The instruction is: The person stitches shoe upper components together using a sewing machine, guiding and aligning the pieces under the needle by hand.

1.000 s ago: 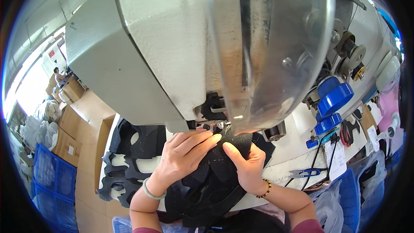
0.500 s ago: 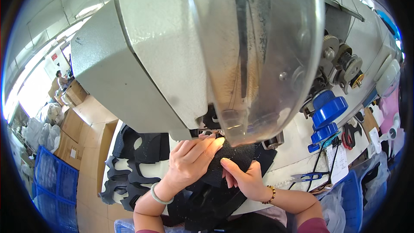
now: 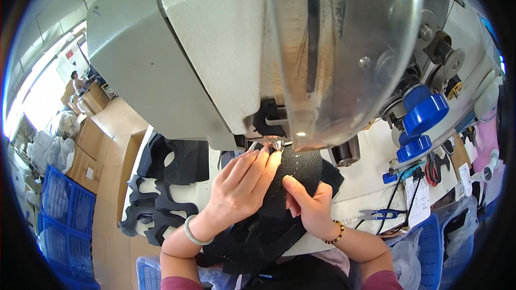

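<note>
A piece of black woven fabric [image 3: 302, 167] lies under the metal presser foot [image 3: 278, 143] of a large grey sewing machine [image 3: 199, 48]. With its fingers bunched together, my left hand [image 3: 240, 190] grips the fabric's left edge, fingertips close beside the foot. My right hand [image 3: 313, 205] pinches the fabric's near right part, thumb on top and fingers curled beneath. A line of pale stitches or marks runs down the cloth. More black material [image 3: 252, 247] hangs over the table edge toward my lap. The needle tip cannot be made out.
Cut black pieces [image 3: 185, 164] lie stacked left of my left hand. Blue thread snips [image 3: 382, 214], red-handled scissors [image 3: 432, 171] and a paper slip [image 3: 419, 201] are on the right. Blue tension knobs [image 3: 424, 113] jut from the machine. Blue crates [image 3: 67, 209] stand at left.
The view has shifted, so the machine looks larger and the presser foot shows more plainly. Both hands keep their hold on the fabric and appear slightly higher in the picture.
</note>
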A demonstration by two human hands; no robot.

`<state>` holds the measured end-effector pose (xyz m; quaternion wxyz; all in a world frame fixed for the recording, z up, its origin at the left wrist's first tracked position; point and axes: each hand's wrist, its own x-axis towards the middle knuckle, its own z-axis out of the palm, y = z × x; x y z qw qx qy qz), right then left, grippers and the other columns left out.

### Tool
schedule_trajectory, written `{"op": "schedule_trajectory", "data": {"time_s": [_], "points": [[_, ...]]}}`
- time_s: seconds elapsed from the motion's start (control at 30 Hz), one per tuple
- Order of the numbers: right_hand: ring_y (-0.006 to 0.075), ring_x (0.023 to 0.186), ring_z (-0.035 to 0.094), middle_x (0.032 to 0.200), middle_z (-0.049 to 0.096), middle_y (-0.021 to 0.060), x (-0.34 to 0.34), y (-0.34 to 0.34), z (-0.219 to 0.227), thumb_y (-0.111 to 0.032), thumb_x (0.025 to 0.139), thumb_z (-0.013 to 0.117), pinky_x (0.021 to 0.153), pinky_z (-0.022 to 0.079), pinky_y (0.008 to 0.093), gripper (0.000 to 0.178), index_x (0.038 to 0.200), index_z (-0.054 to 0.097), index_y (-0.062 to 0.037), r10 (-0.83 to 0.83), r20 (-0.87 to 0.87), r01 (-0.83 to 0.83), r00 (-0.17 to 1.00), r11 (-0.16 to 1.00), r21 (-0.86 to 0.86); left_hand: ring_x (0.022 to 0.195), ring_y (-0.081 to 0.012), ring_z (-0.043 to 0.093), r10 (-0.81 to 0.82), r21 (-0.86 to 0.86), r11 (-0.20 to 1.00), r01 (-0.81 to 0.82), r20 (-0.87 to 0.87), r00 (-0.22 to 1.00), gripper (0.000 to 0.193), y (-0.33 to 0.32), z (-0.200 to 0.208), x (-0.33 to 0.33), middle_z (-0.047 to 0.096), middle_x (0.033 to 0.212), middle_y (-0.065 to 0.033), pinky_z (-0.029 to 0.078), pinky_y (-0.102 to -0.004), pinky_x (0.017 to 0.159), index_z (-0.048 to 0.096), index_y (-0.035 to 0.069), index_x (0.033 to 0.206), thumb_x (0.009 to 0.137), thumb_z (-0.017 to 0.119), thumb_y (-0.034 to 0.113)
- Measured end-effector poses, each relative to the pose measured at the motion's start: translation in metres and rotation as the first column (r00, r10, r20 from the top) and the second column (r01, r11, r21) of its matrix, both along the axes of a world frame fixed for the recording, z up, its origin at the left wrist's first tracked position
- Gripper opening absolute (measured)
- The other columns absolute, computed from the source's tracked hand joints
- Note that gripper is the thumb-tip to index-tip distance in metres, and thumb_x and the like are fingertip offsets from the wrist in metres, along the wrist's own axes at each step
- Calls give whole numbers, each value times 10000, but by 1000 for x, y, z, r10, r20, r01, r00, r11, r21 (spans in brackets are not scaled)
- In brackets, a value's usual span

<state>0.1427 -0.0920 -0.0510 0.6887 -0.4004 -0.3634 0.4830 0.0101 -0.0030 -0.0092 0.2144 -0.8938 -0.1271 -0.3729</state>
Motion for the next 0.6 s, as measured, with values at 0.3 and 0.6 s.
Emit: {"op": "schedule_trajectory", "data": {"time_s": [0.3,0.6], "points": [[27,350,366,485,486,-25,16,3,12,-133,842,631,323,244,179,225,641,568,-53,-77,-66,75,995,997,-34,951,-245,601,-163,-304,942,144,-39,986,367,11,13,-21,601,1029,-102,526,-333,808,628,-16,1032,668,647,21],[39,366,414,579,568,22,33,-1,11,-120,866,569,347,308,191,175,735,607,-10,6,-118,-22,993,991,-135,913,-227,623,-281,-253,926,279,31,959,317,25,4,-26,614,994,-69,553,-307,705,656,23,985,672,662,-29]]}}
